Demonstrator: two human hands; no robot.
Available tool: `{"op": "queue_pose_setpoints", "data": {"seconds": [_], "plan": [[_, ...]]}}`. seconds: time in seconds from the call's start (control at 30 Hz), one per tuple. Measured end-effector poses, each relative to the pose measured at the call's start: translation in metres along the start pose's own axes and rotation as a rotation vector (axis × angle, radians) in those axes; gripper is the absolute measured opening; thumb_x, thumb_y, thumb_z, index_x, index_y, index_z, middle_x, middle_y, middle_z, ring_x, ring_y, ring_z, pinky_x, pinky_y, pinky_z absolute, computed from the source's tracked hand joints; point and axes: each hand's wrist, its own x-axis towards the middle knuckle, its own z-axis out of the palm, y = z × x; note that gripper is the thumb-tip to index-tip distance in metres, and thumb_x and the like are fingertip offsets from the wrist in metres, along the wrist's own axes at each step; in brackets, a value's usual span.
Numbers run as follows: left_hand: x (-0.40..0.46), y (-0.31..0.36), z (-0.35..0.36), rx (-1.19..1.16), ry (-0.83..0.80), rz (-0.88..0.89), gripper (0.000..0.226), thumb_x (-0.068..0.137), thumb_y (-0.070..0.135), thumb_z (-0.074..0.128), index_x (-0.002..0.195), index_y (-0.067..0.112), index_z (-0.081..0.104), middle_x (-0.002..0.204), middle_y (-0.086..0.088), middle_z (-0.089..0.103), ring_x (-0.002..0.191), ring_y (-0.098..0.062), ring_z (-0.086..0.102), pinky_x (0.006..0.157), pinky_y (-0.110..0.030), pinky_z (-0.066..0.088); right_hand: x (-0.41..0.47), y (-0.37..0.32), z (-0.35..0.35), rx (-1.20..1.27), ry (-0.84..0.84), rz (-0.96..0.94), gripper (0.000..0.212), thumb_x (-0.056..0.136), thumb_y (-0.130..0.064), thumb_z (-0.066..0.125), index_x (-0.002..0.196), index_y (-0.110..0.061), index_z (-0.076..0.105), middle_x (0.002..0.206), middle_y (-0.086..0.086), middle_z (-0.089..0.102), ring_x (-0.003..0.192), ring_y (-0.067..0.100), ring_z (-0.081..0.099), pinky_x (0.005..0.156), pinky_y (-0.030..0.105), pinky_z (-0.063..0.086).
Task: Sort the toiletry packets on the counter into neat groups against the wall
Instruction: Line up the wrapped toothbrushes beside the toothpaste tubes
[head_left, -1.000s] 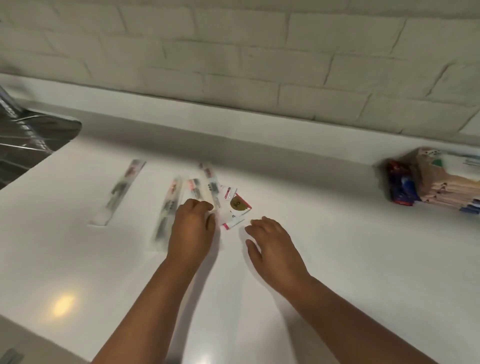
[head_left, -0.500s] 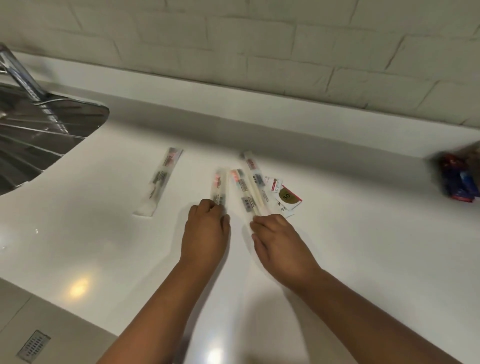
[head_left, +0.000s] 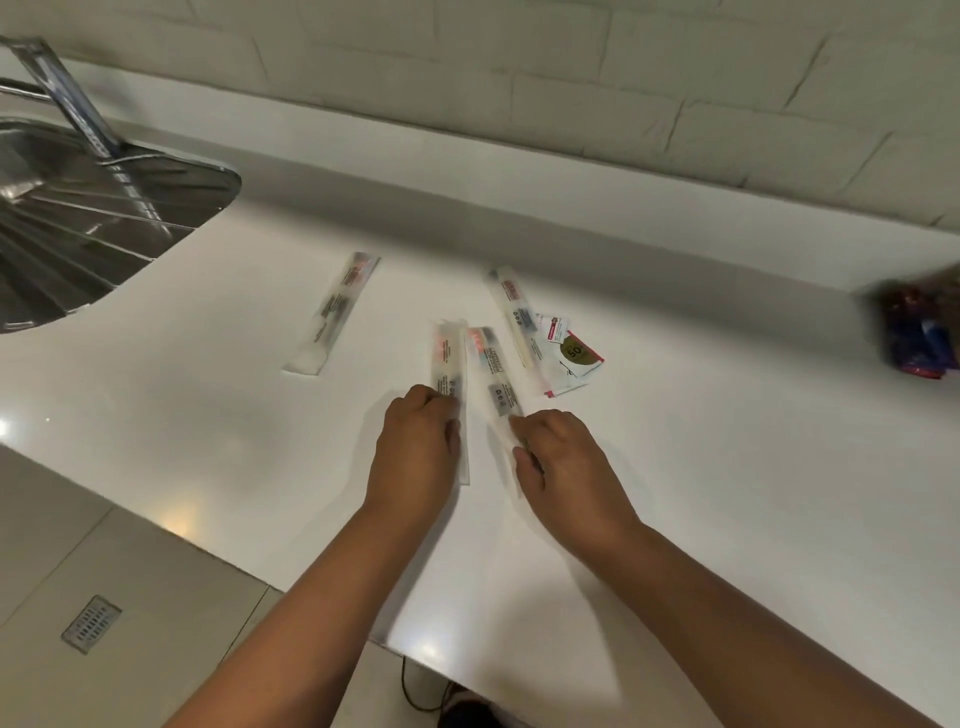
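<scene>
From the head view, four long, narrow toiletry packets lie on the white counter (head_left: 727, 467), well short of the wall (head_left: 519, 78). The left hand (head_left: 415, 457) rests on the near end of one upright packet (head_left: 450, 364), its fingers curled down over it, though whether they pinch it or only press it flat I cannot tell. The right hand (head_left: 563, 462) has its fingertips curled on the near end of the second packet (head_left: 493, 374), which lies just beside the first and slants slightly. A third packet (head_left: 511, 312) angles away to the right, overlapping a small square sachet (head_left: 569, 358), and a fourth packet (head_left: 335, 312) lies apart toward the sink (head_left: 78, 208). At the far right edge a blurred dark bundle (head_left: 914, 332) sits against the wall. These packets look light, thin and flexible, with slick film wrapping that probably slides easily on the smooth counter, so pressing on an end and dragging, or pinching the flat sealed end, seems the surest hold; grabbing mid-length would likely bend them.
</scene>
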Motion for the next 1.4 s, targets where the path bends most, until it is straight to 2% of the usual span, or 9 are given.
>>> {"op": "queue_pose_setpoints", "data": {"seconds": [0.23, 0.37, 0.53, 0.7, 0.8, 0.97, 1.4], "plan": [[-0.048, 0.021, -0.005, 0.002, 0.015, -0.048, 0.021, 0.081, 0.004, 0.060, 0.098, 0.013, 0.068, 0.092, -0.005, 0.059, 0.086, -0.028, 0.055, 0.070, -0.037, 0.050, -0.040, 0.008, -0.015, 0.045, -0.035, -0.023, 0.030, 0.088, -0.009, 0.058, 0.117, -0.007, 0.065, 0.102, 0.003, 0.058, 0.095, 0.021, 0.055, 0.082, 0.026, 0.048], [-0.074, 0.036, -0.005, 0.000, 0.016, -0.073, 0.025, 0.082, 0.005, 0.061, 0.105, 0.013, 0.069, 0.096, -0.004, 0.060, 0.089, -0.026, 0.057, 0.071, -0.031, 0.048, -0.061, 0.015, -0.029, 0.070, -0.040, -0.014, 0.034, 0.086, -0.008, 0.059, 0.119, -0.008, 0.064, 0.100, 0.002, 0.057, 0.095, 0.020, 0.055, 0.082, 0.025, 0.046], [-0.101, 0.061, 0.000, 0.003, 0.016, -0.088, 0.024, 0.083, 0.006, 0.061, 0.104, 0.013, 0.069, 0.094, -0.004, 0.059, 0.088, -0.026, 0.057, 0.070, -0.032, 0.048, -0.083, 0.026, -0.045, 0.060, -0.061, 0.008, 0.036, 0.085, -0.011, 0.057, 0.121, -0.013, 0.063, 0.095, 0.000, 0.055, 0.091, 0.019, 0.053, 0.079, 0.020, 0.040], [-0.124, 0.087, 0.011, 0.000, 0.000, -0.090, 0.026, 0.084, 0.009, 0.061, 0.108, 0.014, 0.068, 0.095, -0.003, 0.059, 0.090, -0.023, 0.056, 0.070, -0.026, 0.042, -0.111, 0.041, -0.066, 0.028, -0.084, 0.016, 0.039, 0.085, -0.014, 0.056, 0.124, -0.017, 0.060, 0.093, -0.001, 0.053, 0.087, 0.017, 0.052, 0.074, 0.021, 0.039], [-0.136, 0.100, 0.020, -0.011, -0.004, -0.072, 0.025, 0.085, 0.010, 0.061, 0.109, 0.014, 0.068, 0.097, -0.001, 0.059, 0.091, -0.021, 0.056, 0.072, -0.023, 0.040, -0.129, 0.049, -0.078, 0.020, -0.087, 0.008, 0.040, 0.086, -0.013, 0.054, 0.126, -0.020, 0.058, 0.089, -0.003, 0.047, 0.082, 0.014, 0.048, 0.068, 0.022, 0.037], [-0.144, 0.125, 0.034, -0.052, -0.027, -0.018, 0.026, 0.085, 0.011, 0.062, 0.110, 0.014, 0.068, 0.100, -0.001, 0.061, 0.093, -0.019, 0.057, 0.076, -0.022, 0.042, -0.157, 0.064, -0.095, 0.013, -0.052, 0.041, 0.039, 0.087, -0.009, 0.055, 0.126, -0.015, 0.059, 0.087, -0.005, 0.043, 0.079, 0.011, 0.042, 0.069, 0.020, 0.036], [-0.121, 0.175, 0.082, -0.101, -0.065, 0.171, 0.022, 0.085, 0.008, 0.060, 0.105, 0.011, 0.067, 0.099, -0.005, 0.062, 0.090, -0.024, 0.057, 0.076, -0.028, 0.048, -0.175, 0.113, -0.133, -0.098, 0.110, 0.257, 0.037, 0.088, -0.007, 0.056, 0.124, -0.003, 0.060, 0.082, -0.002, 0.042, 0.072, 0.013, 0.043, 0.067, 0.019, 0.035]]}}
